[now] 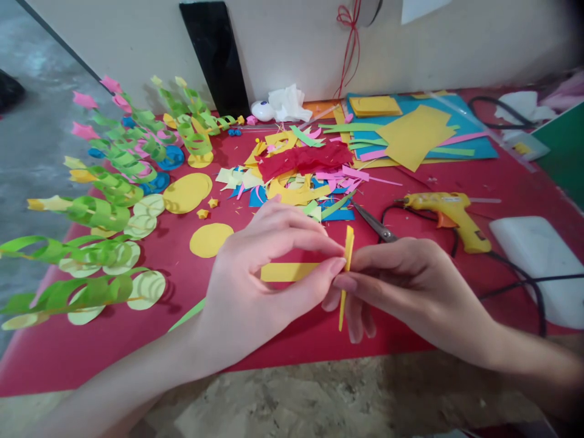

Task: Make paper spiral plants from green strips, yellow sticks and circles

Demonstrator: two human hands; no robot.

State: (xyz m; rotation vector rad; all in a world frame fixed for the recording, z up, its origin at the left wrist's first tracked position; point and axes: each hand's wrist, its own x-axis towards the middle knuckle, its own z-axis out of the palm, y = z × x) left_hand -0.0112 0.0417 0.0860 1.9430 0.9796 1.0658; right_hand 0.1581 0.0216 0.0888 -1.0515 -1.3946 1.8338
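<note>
A narrow yellow paper strip (348, 240), seen nearly edge-on and upright, is pinched between the fingertips of both hands above the front of the table. My left hand (269, 261) grips it from the left with thumb and forefinger. From the right, my right hand (410, 286) closes thumb and forefinger on the same strip, a little lower. Behind my left fingers a flat yellow strip (289, 272) lies on the red table. A yellow paper circle (211, 240) rests just left of my left hand, and part of a green strip (189, 315) shows beside the wrist.
Green paper spirals (98, 213) with star tips and round bases stand along the left. Paper scraps (296, 176) are heaped mid-table. Scissors (374, 222), a yellow glue gun (449, 213) with a cord and a white box (538, 267) lie right. A black phone-like slab (214, 58) leans behind.
</note>
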